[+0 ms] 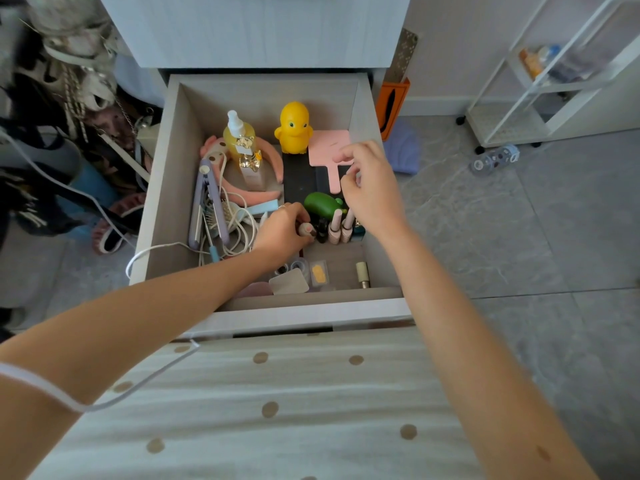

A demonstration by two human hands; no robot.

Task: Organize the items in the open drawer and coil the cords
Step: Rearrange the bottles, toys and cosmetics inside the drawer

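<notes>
The open drawer (166, 188) holds a yellow duck (293, 128), a yellow spray bottle (239, 136), a pink hand mirror (327, 150), a green bottle (320, 204), a lilac hair straightener (204, 202) and a tangled white cord (239, 233). My left hand (282, 233) grips a small pink-capped tube (306, 230) near the drawer's middle. My right hand (370, 188) hovers above the upright pink tubes (341, 226), fingers loosely curled and holding nothing.
The white cord runs out over the drawer's left wall (138, 258) and across my left forearm. Small cases (318, 273) and a cream tube (362, 273) lie at the drawer's front. Bags crowd the left; an orange box (394, 105) and white shelf (519, 98) stand right.
</notes>
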